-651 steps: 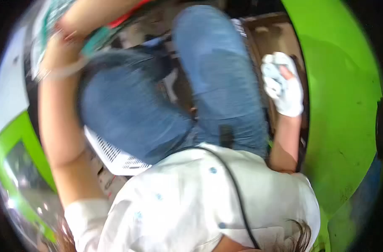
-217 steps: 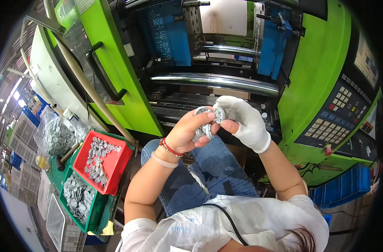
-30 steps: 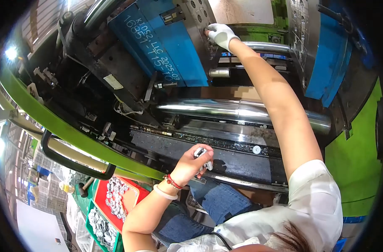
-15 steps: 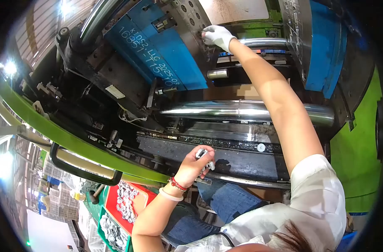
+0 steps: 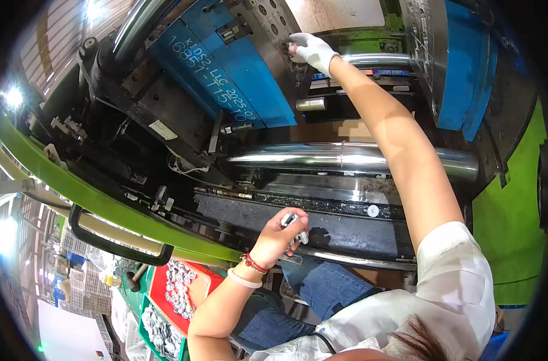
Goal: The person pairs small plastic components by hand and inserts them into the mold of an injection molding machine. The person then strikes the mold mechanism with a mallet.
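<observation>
My right hand (image 5: pixel 313 53), in a white glove with bare fingertips, reaches up to the face of the left mould half (image 5: pixel 268 30). Its fingers are bent together at the metal; whatever lies between them is too small to make out. My left hand (image 5: pixel 280 236), bare with a red bracelet, is closed round several small grey round parts (image 5: pixel 296 231) above my lap. The blue block (image 5: pixel 226 72) with white handwriting backs the left mould half. Across the gap stands the right mould half (image 5: pixel 427 54). One round part (image 5: pixel 372 210) lies on the machine bed.
Thick steel bars (image 5: pixel 334 157) cross the machine below my right arm. A green door frame with a black handle (image 5: pixel 114 243) runs along the left. Beyond it are a red tray (image 5: pixel 205 283) and a green tray (image 5: pixel 144 328) holding grey parts, and a hammer (image 5: pixel 135 277).
Since a second ago, my right hand has shifted slightly left relative to the mould face. The camera view has turned a little. My left hand keeps its grip on the parts.
</observation>
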Tool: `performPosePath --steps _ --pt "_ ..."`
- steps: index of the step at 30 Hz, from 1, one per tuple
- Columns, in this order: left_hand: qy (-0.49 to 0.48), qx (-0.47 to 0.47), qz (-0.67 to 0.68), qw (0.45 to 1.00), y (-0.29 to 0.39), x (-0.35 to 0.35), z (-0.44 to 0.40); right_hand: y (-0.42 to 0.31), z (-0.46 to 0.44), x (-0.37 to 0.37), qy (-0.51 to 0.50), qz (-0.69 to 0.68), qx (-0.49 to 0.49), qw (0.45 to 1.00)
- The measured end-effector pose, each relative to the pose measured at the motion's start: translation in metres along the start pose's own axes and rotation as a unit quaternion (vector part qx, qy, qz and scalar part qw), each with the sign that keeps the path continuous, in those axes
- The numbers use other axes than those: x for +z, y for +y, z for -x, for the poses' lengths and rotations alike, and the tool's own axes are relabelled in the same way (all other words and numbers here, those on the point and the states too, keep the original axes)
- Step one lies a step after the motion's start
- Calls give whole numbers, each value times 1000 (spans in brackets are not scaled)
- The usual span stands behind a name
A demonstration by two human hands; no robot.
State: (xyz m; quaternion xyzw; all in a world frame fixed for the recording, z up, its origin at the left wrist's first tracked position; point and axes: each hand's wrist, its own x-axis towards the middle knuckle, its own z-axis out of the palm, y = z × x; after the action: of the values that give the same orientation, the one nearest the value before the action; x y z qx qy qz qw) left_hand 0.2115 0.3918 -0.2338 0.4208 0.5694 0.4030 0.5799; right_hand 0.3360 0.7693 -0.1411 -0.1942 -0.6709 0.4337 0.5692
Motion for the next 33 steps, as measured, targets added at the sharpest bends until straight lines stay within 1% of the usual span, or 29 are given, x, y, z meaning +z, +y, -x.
performPosePath --steps 4,7,10,13,16,19,22,28,31,33 --pt "1 -1 -6 1000 0 0 0 -3 -3 -4 -44 96 -4 994" --pt "2 -1 -5 1000 0 0 0 -5 -2 -1 -35 105 -5 994" --pt "4 -6 -10 1000 1 1 -1 -4 -6 0 -25 150 -17 988" --pt "5 -6 -11 1000 1 2 -1 9 -15 0 2 226 -68 972" --pt "5 -6 -14 1000 0 1 -2 9 -12 -1 -7 188 -31 982" --pt "5 -9 -16 1000 -1 1 -4 5 -11 0 7 227 -44 973" --pt "4 -12 -14 1000 -1 3 -4 6 -13 0 -10 159 9 987" --pt "7 -13 -13 1000 -2 4 -3 7 -15 5 23 269 -59 961" --pt "4 -13 -12 1000 -1 4 -3 -8 -7 6 29 339 -64 938" --pt "4 -13 -11 1000 -1 4 -3 -12 -7 8 37 359 -60 931"
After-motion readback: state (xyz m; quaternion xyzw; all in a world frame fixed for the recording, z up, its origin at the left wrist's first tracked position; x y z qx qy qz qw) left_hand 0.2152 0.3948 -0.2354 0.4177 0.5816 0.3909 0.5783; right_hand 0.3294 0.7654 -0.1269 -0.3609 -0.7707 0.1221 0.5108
